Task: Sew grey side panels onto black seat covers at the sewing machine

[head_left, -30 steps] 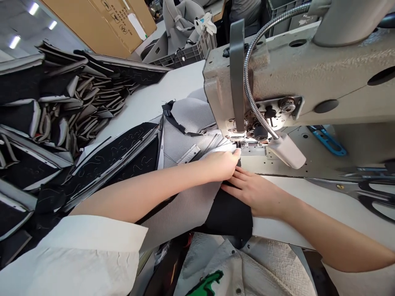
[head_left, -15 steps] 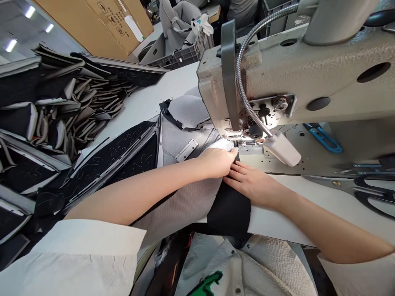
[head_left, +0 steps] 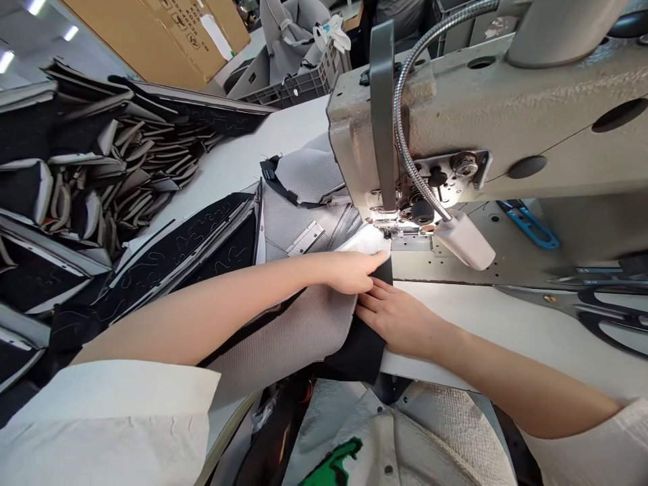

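A sewing machine (head_left: 349,135) stands at the right, its lit needle area over grey mesh fabric (head_left: 283,344) and a black fabric piece (head_left: 354,351). Just in front of the presser foot, my left hand (head_left: 352,271) is closed on the grey fabric's edge, with its index finger pointing along the seam. Beside it my right hand (head_left: 399,314) lies on the black fabric with fingers stretched out flat, its fingertips close to my left hand. Under my left hand the fabric's underside is hidden.
Stacked black panels with pale edges (head_left: 136,162) fill the left. Blue thread snips (head_left: 529,224) rest on the machine bed, and large scissors (head_left: 572,304) lie at the right. A lamp head (head_left: 466,241) hangs near the needle. Behind are a crate (head_left: 304,84) and a cardboard box (head_left: 167,40).
Both hands have drawn slightly back from the needle, toward me and left. My left index finger has straightened, more pale fabric edge shows, and the black piece has shifted left.
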### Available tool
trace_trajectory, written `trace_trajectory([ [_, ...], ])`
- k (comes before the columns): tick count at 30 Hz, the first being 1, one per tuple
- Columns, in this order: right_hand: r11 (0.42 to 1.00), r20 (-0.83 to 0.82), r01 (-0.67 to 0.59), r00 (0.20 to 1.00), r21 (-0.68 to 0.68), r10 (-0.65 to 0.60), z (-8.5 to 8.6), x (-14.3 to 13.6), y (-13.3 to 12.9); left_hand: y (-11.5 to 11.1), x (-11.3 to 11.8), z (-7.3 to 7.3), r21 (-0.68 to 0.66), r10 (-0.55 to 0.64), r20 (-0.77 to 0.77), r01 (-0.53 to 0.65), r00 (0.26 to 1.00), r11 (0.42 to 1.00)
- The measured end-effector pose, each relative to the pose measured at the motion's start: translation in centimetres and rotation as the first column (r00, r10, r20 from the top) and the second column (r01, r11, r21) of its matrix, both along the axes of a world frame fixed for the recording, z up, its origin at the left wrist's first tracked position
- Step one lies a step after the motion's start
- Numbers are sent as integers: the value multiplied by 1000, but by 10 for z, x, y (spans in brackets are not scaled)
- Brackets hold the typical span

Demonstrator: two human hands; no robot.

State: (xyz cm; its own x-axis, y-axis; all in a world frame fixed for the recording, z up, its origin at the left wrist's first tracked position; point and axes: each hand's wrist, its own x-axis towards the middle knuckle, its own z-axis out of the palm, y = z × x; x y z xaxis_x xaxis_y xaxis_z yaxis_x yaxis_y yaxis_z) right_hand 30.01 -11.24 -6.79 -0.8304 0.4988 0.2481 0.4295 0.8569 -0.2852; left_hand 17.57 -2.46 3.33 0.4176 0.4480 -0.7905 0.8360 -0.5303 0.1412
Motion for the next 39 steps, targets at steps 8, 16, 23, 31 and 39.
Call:
trace_trajectory([
  [8, 995, 11, 103, 995, -14, -103, -2, -1, 13, -3, 21, -10, 166, 10, -76, 3, 997, 986],
  [16, 998, -21, -38, 999, -53, 37, 6, 1, -16, -36, -5, -26, 358, -51, -45, 64, 998, 932],
  [23, 992, -26, 125, 992, 20, -124, -6, -48, -23, -12, -23, -5, 29, 19, 188, -24, 982, 999],
  [31, 988, 0, 153, 988, -14, -153, -2, -64, -50, -26, -9, -17, 29, 106, 187, -113, 977, 993],
  [39, 964, 58, 210, 977, -165, -203, 2, -83, -46, -14, 10, -24, 167, 77, 162, -104, 984, 980],
])
